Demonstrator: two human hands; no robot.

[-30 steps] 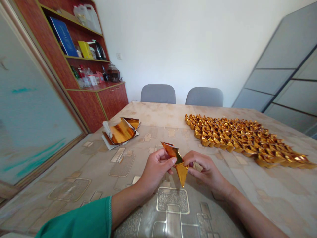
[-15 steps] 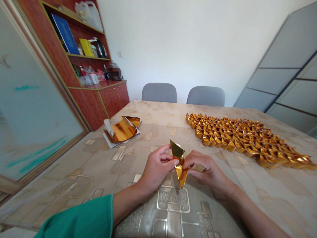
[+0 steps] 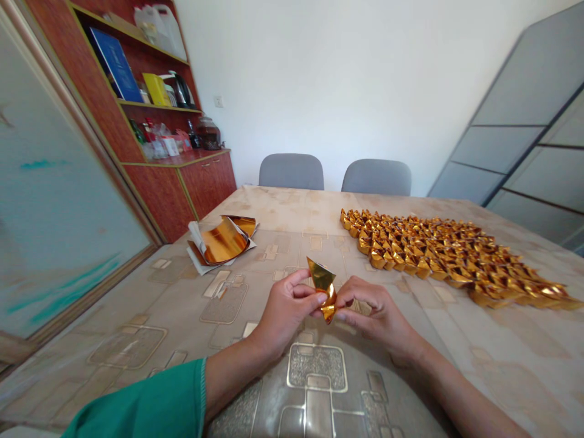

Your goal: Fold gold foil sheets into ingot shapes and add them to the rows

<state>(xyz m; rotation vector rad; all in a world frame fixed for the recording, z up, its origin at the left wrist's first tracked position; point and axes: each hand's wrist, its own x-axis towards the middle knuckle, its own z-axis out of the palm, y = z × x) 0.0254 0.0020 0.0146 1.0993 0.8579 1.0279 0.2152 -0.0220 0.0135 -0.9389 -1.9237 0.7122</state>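
A small piece of gold foil paper [image 3: 323, 287], partly folded, is held just above the patterned table [image 3: 137, 316] between both hands. My left hand [image 3: 285, 313] pinches its left side with thumb and fingers. My right hand [image 3: 381, 316] pinches its lower right part, fingers curled round it. The upper tip of the paper sticks up free; the lower end is folded up between my fingers.
Many folded gold paper ingots [image 3: 447, 255] lie in rows on the right of the table. A stack of gold foil sheets [image 3: 223, 240] lies at the left. Two grey chairs [image 3: 292, 171] stand at the far side. A wooden cabinet [image 3: 173, 176] is at the left.
The paper's long lower point, hanging down a second ago, has been folded up between my fingers. The upper tip has turned more upright. Both hands stay in the same place.
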